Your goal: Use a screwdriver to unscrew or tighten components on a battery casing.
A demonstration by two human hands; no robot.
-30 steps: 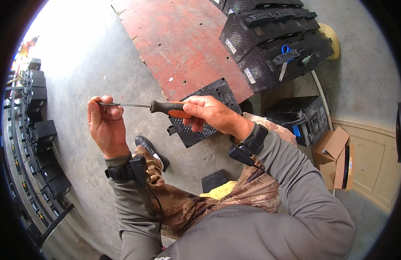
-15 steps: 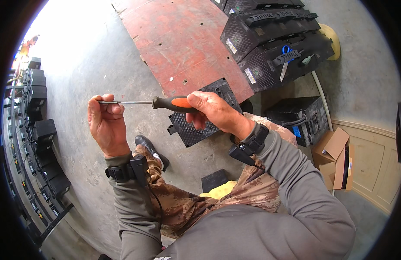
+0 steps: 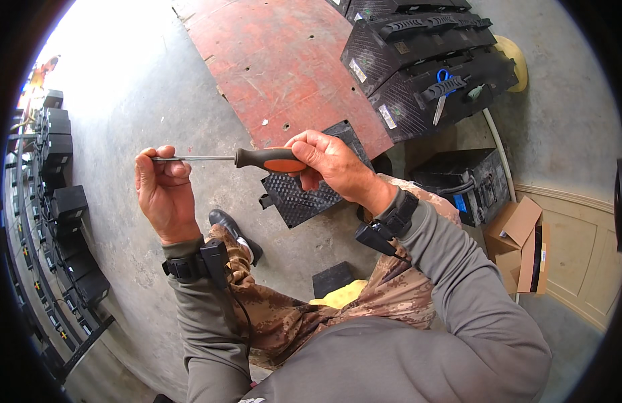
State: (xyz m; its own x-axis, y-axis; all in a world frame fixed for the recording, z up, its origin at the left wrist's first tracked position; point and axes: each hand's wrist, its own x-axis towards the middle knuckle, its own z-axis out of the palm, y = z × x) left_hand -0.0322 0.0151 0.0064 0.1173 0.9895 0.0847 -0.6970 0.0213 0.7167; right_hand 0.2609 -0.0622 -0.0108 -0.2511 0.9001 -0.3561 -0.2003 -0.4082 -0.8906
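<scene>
Screwdriver [image 3: 240,158] is held crosswise between both hands in the head view, its dark grey and orange handle [image 3: 281,163] to the right and its thin metal shaft [image 3: 207,158] to the left. The left hand [image 3: 170,201] pinches the shaft near its outer end, thumb against fingers; the right hand [image 3: 338,171] grips the butt of the handle. Under the screwdriver's handle side shows a black textured plate [image 3: 297,201], partly covered by the right hand. Beyond the screwdriver a scuffed red board [image 3: 264,74] stretches away, with grey concrete floor [image 3: 123,269] beside it. Black cases [image 3: 418,60] stand beyond the screwdriver to the right, one bearing blue-handled scissors [image 3: 440,109]; nearer, well to its right, sits an open cardboard box [image 3: 526,228]. Far to its left runs a row of black boxes [image 3: 70,201].
</scene>
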